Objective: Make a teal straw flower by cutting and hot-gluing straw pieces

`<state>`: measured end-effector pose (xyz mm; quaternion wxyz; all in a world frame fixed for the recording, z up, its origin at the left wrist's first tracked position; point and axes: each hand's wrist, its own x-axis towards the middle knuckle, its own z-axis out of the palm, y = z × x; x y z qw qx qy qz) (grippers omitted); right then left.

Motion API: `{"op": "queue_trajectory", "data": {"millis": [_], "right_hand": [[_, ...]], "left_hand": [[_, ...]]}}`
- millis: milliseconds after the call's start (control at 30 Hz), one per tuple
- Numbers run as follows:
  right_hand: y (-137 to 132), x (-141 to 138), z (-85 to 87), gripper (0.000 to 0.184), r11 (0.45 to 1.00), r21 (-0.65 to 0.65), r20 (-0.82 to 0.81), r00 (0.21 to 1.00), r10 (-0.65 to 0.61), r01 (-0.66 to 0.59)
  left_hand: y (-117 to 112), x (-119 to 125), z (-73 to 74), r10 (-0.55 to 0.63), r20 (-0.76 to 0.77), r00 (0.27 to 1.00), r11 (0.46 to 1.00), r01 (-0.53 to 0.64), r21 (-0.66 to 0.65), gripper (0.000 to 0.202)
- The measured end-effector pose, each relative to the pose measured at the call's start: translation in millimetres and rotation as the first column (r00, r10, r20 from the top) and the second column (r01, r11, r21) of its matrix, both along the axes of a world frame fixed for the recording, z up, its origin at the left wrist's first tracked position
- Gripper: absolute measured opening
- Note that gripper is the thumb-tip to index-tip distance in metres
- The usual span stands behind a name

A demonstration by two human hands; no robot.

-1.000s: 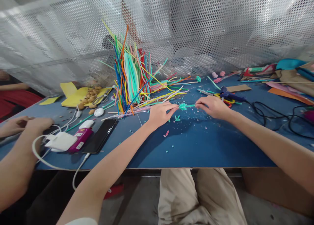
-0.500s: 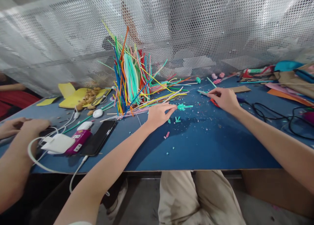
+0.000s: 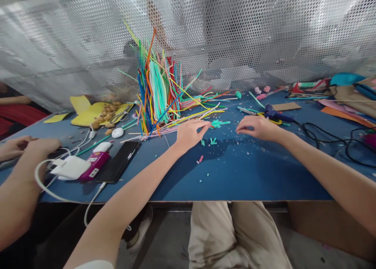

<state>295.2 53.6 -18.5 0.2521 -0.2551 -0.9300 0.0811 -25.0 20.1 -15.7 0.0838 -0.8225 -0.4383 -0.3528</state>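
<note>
My left hand (image 3: 192, 135) pinches a small teal pipe-cleaner piece (image 3: 216, 123) with short side branches, its stem pointing right above the table. My right hand (image 3: 254, 128) is just right of that piece, fingers loosely bent and apart, with nothing visible in them. Behind my right hand lie scissors (image 3: 246, 111) with yellow handles, partly covered by a dark purple glue gun (image 3: 274, 113). Short teal cut pieces (image 3: 213, 141) lie on the table below the held piece.
A bundle of coloured pipe cleaners (image 3: 158, 92) stands at the back left. A phone (image 3: 120, 161), a purple power strip (image 3: 94, 168) and white cables lie left. Another person's hands (image 3: 35, 147) rest at far left. A black cord (image 3: 317, 136) loops on the right.
My right hand has come away from the scissors and moved left and slightly nearer, towards the teal piece. The scissors and glue gun now show behind it. My left hand has barely moved.
</note>
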Motion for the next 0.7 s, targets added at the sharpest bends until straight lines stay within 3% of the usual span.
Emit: {"op": "queue_trajectory", "data": {"millis": [233, 433, 700], "right_hand": [[8.1, 10.3, -10.1, 0.029, 0.997, -0.006, 0.128, 0.989, -0.069, 0.071], [12.9, 15.4, -13.0, 0.026, 0.991, -0.103, 0.158, 0.985, -0.070, 0.087], [14.3, 6.1, -19.9, 0.028, 0.991, -0.071, 0.191, 0.976, -0.101, 0.117]], "left_hand": [[1.7, -2.0, 0.0, 0.000, -0.004, 1.000, 1.000, 0.000, 0.002, 0.031], [1.2, -0.8, 0.7, -0.021, -0.006, 1.000, 1.000, 0.021, -0.001, 0.029], [1.8, 0.1, -0.4, -0.037, -0.002, 0.999, 0.999, 0.037, 0.001, 0.028]]}}
